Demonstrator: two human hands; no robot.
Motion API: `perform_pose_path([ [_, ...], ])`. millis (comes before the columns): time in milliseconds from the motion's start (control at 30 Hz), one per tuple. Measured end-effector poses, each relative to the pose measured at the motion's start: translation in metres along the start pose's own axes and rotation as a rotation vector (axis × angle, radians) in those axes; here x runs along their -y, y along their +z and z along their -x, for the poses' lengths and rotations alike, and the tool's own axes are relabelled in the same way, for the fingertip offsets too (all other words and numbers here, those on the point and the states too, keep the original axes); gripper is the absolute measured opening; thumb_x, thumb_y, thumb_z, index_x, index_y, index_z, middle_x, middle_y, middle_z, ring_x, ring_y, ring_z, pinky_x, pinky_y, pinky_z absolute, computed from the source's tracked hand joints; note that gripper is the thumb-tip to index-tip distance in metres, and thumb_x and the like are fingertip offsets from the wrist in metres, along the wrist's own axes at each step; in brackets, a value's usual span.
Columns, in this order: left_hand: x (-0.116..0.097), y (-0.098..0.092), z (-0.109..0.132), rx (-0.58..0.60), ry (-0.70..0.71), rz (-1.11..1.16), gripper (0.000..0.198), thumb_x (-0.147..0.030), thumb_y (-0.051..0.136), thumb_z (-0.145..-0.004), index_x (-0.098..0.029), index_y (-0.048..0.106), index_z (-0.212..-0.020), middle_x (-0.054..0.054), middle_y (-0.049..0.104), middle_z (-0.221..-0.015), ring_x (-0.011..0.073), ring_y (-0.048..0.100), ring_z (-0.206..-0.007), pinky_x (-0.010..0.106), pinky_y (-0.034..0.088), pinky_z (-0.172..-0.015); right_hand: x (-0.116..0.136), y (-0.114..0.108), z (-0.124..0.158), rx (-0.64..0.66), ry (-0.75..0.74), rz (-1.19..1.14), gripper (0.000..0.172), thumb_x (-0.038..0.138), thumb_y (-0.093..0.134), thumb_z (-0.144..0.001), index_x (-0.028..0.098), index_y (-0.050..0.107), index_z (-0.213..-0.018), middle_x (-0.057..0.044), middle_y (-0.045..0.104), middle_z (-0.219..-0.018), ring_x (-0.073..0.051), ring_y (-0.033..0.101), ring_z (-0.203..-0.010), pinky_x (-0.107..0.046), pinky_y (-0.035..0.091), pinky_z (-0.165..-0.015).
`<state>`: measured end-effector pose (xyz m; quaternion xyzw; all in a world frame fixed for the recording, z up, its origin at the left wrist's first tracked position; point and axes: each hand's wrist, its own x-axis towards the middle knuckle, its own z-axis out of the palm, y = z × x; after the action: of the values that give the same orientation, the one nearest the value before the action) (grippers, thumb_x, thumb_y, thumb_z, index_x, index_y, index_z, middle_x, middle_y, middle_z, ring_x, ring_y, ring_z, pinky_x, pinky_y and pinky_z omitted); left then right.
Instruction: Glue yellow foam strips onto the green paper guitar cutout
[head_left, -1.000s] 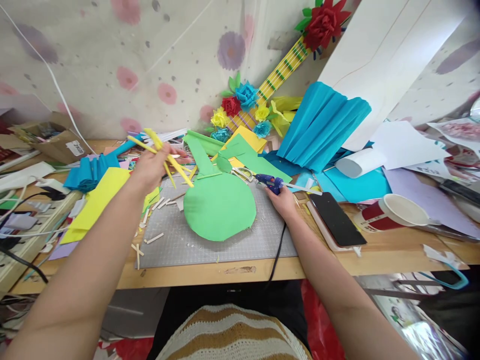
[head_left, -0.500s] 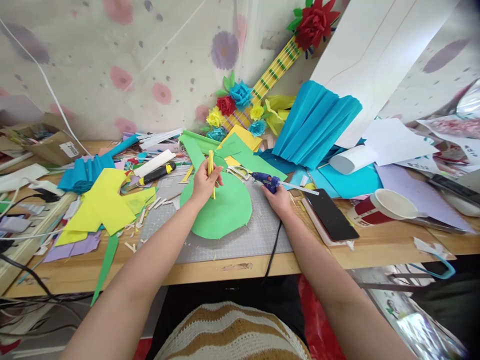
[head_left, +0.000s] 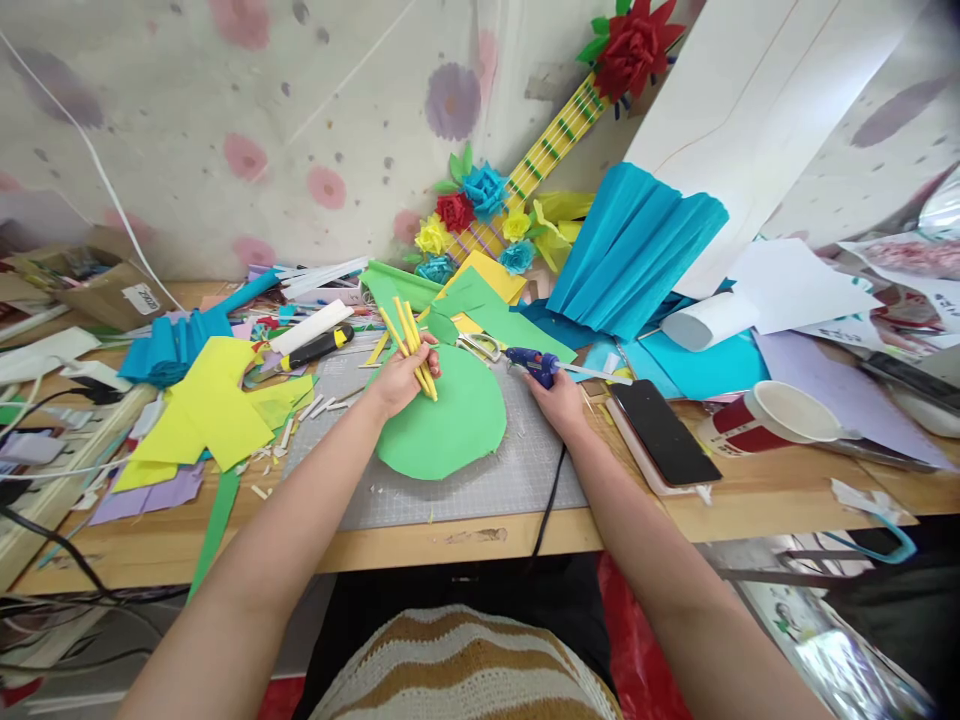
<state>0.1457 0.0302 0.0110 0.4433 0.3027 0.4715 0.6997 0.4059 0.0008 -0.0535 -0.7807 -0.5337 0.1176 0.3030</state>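
Several thin yellow sticks [head_left: 409, 335] are gripped in my left hand [head_left: 401, 380], fanned slightly at their upper ends. The hand is over the left part of a green guitar-shaped paper piece [head_left: 450, 430] with a rounded body. My right hand [head_left: 557, 398] is closed round a dark blue glue gun [head_left: 531, 364]. A white glue stick [head_left: 596, 374] juts from its back end toward the right. The nozzle points left, near a pair of scissors [head_left: 480, 346]. A grey cutting mat [head_left: 525, 470] lies under the green piece.
A flowered yellow paper guitar [head_left: 551, 145] leans on the wall. Blue pleated paper [head_left: 634, 250] stands to its right. A phone [head_left: 664, 430] and a paper cup [head_left: 780, 412] sit right. Yellow paper [head_left: 206, 400] and a utility knife [head_left: 319, 346] lie left. A black cord [head_left: 553, 495] crosses the edge.
My left hand has turned and shifted slightly left, so the yellow sticks now lean and spread apart where they looked bunched upright. My right hand and the glue gun have hardly moved.
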Motion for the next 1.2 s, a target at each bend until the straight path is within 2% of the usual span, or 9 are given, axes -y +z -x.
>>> perform_pose_path([
  [200, 0.0, 0.005, 0.005, 0.068, 0.145, -0.144, 0.029, -0.039, 0.064, -0.074, -0.018, 0.05, -0.089, -0.005, 0.05, -0.064, 0.0088, 0.053, -0.065, 0.026, 0.047, -0.069, -0.002, 0.002, 0.0, 0.014, -0.014, 0.057, 0.04, 0.055, 0.05, -0.077, 0.015, 0.057, -0.083, -0.011, 0.064, -0.089, -0.024, 0.059, -0.083, -0.029, 0.04, -0.067],
  [300, 0.003, 0.01, 0.007, 0.11, 0.165, -0.278, 0.031, -0.044, 0.063, -0.075, -0.018, 0.05, -0.087, -0.007, 0.042, -0.057, 0.0064, 0.045, -0.055, 0.023, 0.045, -0.062, -0.002, 0.002, -0.001, 0.012, -0.02, 0.071, 0.04, 0.054, 0.051, -0.077, 0.015, 0.056, -0.084, -0.011, 0.064, -0.09, -0.024, 0.059, -0.084, -0.029, 0.04, -0.068],
  [467, 0.009, 0.014, 0.003, -0.007, 0.105, -0.298, 0.044, -0.056, 0.064, -0.067, -0.019, 0.043, -0.077, -0.011, 0.026, -0.048, 0.0031, 0.024, -0.038, 0.016, 0.02, -0.037, -0.005, 0.0, -0.001, 0.011, -0.065, 0.083, 0.041, 0.053, 0.054, -0.075, 0.016, 0.056, -0.091, -0.011, 0.063, -0.093, -0.024, 0.058, -0.088, -0.029, 0.04, -0.07],
  [667, -0.007, 0.006, 0.005, 0.193, -0.262, -0.248, 0.058, -0.077, 0.034, -0.071, -0.02, 0.039, -0.069, -0.01, 0.018, -0.047, 0.0037, 0.01, -0.036, 0.017, 0.007, -0.035, -0.007, -0.004, 0.001, 0.037, -0.111, 0.1, 0.041, 0.051, 0.052, -0.077, 0.015, 0.056, -0.096, -0.011, 0.063, -0.098, -0.025, 0.058, -0.094, -0.03, 0.041, -0.074],
  [767, -0.015, 0.001, 0.012, 0.214, -0.502, -0.505, 0.058, -0.077, 0.036, -0.07, -0.02, 0.035, -0.063, -0.009, 0.019, -0.049, 0.0039, 0.013, -0.037, 0.018, 0.007, -0.036, -0.005, -0.005, 0.002, 0.047, -0.117, 0.097, 0.04, 0.05, 0.052, -0.078, 0.016, 0.056, -0.099, -0.012, 0.063, -0.1, -0.025, 0.058, -0.095, -0.03, 0.041, -0.074],
  [867, -0.022, -0.002, 0.019, 0.134, -0.59, -0.814, 0.06, -0.079, 0.034, -0.068, -0.02, 0.035, -0.061, -0.007, 0.024, -0.05, 0.0049, 0.018, -0.038, 0.019, 0.012, -0.037, -0.003, -0.006, 0.003, 0.054, -0.105, 0.097, 0.04, 0.05, 0.051, -0.079, 0.016, 0.056, -0.099, -0.012, 0.064, -0.1, -0.026, 0.059, -0.094, -0.03, 0.041, -0.073],
  [1033, -0.028, -0.001, 0.017, 0.111, -0.405, -1.187, 0.058, -0.074, 0.026, -0.075, -0.02, 0.042, -0.062, 0.001, 0.044, -0.055, 0.0126, 0.041, -0.048, 0.025, 0.03, -0.046, -0.001, -0.008, 0.004, 0.051, -0.095, 0.095, 0.039, 0.05, 0.05, -0.08, 0.016, 0.057, -0.097, -0.013, 0.065, -0.099, -0.027, 0.059, -0.093, -0.03, 0.041, -0.072],
  [1133, -0.03, 0.002, 0.015, 0.076, -0.243, -1.5, 0.056, -0.066, 0.022, -0.081, -0.02, 0.051, -0.072, 0.007, 0.06, -0.075, 0.0217, 0.056, -0.073, 0.03, 0.039, -0.062, -0.001, -0.008, 0.004, 0.056, -0.089, 0.102, 0.038, 0.049, 0.05, -0.08, 0.016, 0.057, -0.096, -0.013, 0.065, -0.098, -0.027, 0.06, -0.092, -0.03, 0.041, -0.071],
  [1200, -0.03, 0.006, 0.015, 0.057, -0.231, -1.64, 0.058, -0.065, 0.018, -0.083, -0.02, 0.055, -0.084, 0.009, 0.063, -0.087, 0.0259, 0.058, -0.083, 0.033, 0.04, -0.068, -0.001, -0.008, 0.004, 0.059, -0.087, 0.109, 0.038, 0.049, 0.05, -0.08, 0.016, 0.057, -0.095, -0.013, 0.065, -0.098, -0.026, 0.06, -0.092, -0.03, 0.041, -0.071],
])
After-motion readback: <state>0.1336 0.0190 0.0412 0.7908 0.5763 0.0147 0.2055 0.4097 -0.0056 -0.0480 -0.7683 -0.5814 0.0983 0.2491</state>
